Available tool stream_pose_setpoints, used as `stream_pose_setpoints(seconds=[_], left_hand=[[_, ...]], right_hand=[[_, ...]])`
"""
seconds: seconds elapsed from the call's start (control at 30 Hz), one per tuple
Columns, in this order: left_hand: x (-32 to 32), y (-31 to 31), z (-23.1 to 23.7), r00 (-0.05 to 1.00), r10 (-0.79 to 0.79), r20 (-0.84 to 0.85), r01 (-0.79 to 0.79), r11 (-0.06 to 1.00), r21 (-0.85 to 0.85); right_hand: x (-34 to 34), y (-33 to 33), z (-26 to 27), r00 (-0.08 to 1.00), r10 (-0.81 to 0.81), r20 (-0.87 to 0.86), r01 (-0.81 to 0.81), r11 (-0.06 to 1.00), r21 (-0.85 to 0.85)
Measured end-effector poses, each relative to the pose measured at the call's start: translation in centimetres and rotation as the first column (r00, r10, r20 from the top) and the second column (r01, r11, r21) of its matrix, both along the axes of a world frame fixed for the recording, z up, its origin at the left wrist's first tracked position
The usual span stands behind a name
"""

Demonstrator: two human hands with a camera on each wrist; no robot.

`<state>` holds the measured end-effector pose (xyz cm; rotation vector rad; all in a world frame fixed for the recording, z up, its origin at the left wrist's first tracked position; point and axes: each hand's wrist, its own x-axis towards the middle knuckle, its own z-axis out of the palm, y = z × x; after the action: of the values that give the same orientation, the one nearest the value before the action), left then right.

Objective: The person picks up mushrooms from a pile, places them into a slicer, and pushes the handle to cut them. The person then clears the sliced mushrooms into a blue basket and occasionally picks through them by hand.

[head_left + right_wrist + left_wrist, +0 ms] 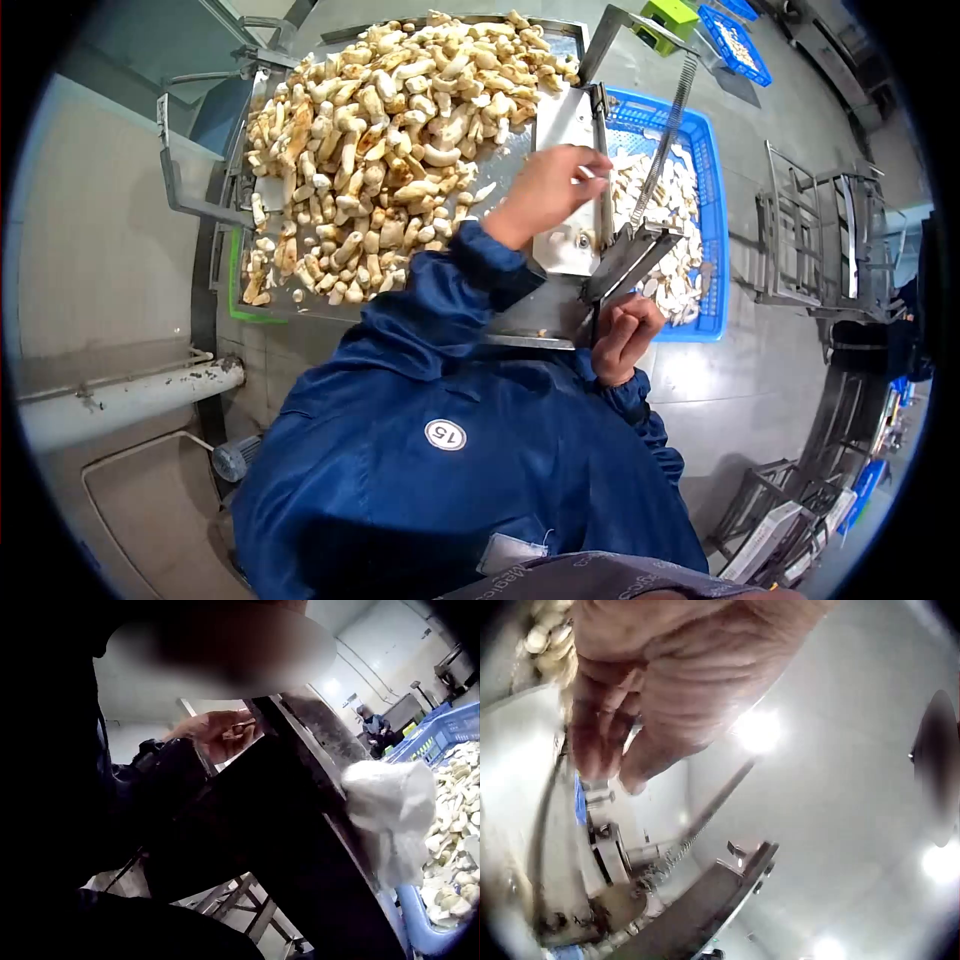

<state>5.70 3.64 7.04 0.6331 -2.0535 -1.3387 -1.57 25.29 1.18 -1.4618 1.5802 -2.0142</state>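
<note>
In the head view, my left hand (pixel 550 190) is over the metal cutting plate (pixel 565 125), thumb and fingers pinching a small white mushroom piece (pixel 585 174) beside the cutter's edge. The left wrist view shows these fingers (pixel 592 754) bent together, mostly covering the piece. My right hand (pixel 627 338) is curled at the near end of the cutter's lever (pixel 635 262), gripping its handle, which the fingers largely hide. A long spring (pixel 668 130) rises from the lever. Left of the plate lies a big heap of whole mushrooms (pixel 380 150).
Right of the cutter, a blue basket (pixel 712 220) holds sliced mushrooms (pixel 675 265). Beyond stand a green stool (pixel 668 22) and another blue basket (pixel 735 45). Metal racks (pixel 815 235) are at the right. A white bag (pixel 390 799) hangs by the cutter in the right wrist view.
</note>
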Motion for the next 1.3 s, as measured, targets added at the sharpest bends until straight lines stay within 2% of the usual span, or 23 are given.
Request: stream_pose_setpoints(seconds=[0.07,0.13,0.2,0.3,0.4,0.47,0.53,0.6,0.67,0.7,0.8,0.87,0.93,1.0,1.03,1.1,1.13,1.2,1.27,1.3], left_hand=[[3.9,-0.8,1.1,0.964,0.109,0.242,-0.033,0.954,-0.299],[8.7,-1.7,1.3,0.909,0.258,0.329,-0.076,0.876,-0.477],[12.7,-1.5,3.0,0.721,0.468,0.511,-0.075,0.786,-0.613],[16.0,-1.9,1.5,0.642,0.574,0.508,-0.046,0.69,-0.722],[16.0,-1.9,1.2,0.668,0.549,0.503,-0.088,0.729,-0.679],[14.7,-1.9,2.1,0.776,0.498,0.387,-0.215,0.786,-0.58],[13.3,-1.9,2.7,0.785,0.486,0.384,-0.174,0.767,-0.617],[13.6,-2.4,3.4,0.708,0.467,0.529,-0.016,0.76,-0.65],[14.6,-2.2,4.1,0.681,0.468,0.563,0.015,0.76,-0.65],[15.1,-2.6,3.6,0.573,0.468,0.672,0.056,0.796,-0.602],[16.8,-2.8,1.7,0.661,0.431,0.615,0.098,0.762,-0.64],[17.1,-2.8,1.8,0.638,0.428,0.641,0.088,0.786,-0.612],[16.7,-3.0,2.4,0.774,0.377,0.508,-0.064,0.845,-0.53],[14.2,-2.6,3.8,0.811,0.35,0.468,-0.152,0.899,-0.41],[12.5,-2.6,3.5,0.883,0.271,0.384,-0.179,0.949,-0.258],[7.4,-2.6,1.8,0.983,0.115,0.145,-0.103,0.991,-0.084],[4.6,-2.6,0.7,0.996,0.088,0.003,-0.088,0.995,0.04],[-0.6,-3.4,-2.5,0.989,0.134,-0.063,-0.12,0.974,0.191],[-4.0,-3.8,-6.2,0.972,0.231,-0.047,-0.229,0.972,0.053],[-4.8,-3.7,-6.5,0.981,0.191,-0.038,-0.186,0.976,0.114]], right_hand=[[-0.2,0.1,-0.3,1.0,0.019,-0.011,-0.019,1.0,-0.006],[-0.3,0.1,-0.5,1.0,0.026,-0.017,-0.027,1.0,-0.016],[-0.3,-0.1,-0.5,0.999,0.029,-0.025,-0.029,0.999,-0.026],[-0.5,0.0,-0.7,0.998,0.062,-0.034,-0.063,0.997,-0.038],[-0.5,-0.2,-0.4,0.997,0.063,-0.036,-0.064,0.997,-0.035],[-0.4,0.0,0.0,0.998,0.045,-0.043,-0.046,0.999,-0.012],[-0.7,0.0,-0.3,0.997,0.059,-0.053,-0.061,0.998,-0.029],[-0.6,0.0,-0.1,0.997,0.056,-0.049,-0.057,0.998,-0.012],[-0.6,-0.1,-0.3,0.997,0.031,-0.068,-0.033,0.999,-0.028],[-0.6,0.0,-0.5,0.997,0.026,-0.073,-0.029,0.999,-0.03],[-0.4,-0.1,-0.6,0.998,0.047,-0.049,-0.05,0.997,-0.055],[-0.5,0.2,-1.0,0.997,0.082,0.006,-0.081,0.994,-0.071],[-0.6,0.0,-0.9,0.997,0.081,0.003,-0.08,0.994,-0.069],[-0.5,0.1,-0.8,0.998,0.067,0.007,-0.066,0.996,-0.059],[-0.6,0.1,-1.3,0.998,0.058,-0.013,-0.059,0.995,-0.078],[-0.7,0.0,-1.3,0.998,0.051,-0.029,-0.053,0.995,-0.08],[-0.7,0.0,-1.3,0.998,0.044,-0.035,-0.047,0.995,-0.083],[-0.2,-0.1,-0.6,0.999,0.011,-0.048,-0.013,0.999,-0.045],[-0.2,0.0,-0.2,0.997,0.01,-0.078,-0.011,1.0,-0.016],[-0.3,0.1,-0.5,0.995,-0.013,-0.097,0.012,1.0,-0.009]])
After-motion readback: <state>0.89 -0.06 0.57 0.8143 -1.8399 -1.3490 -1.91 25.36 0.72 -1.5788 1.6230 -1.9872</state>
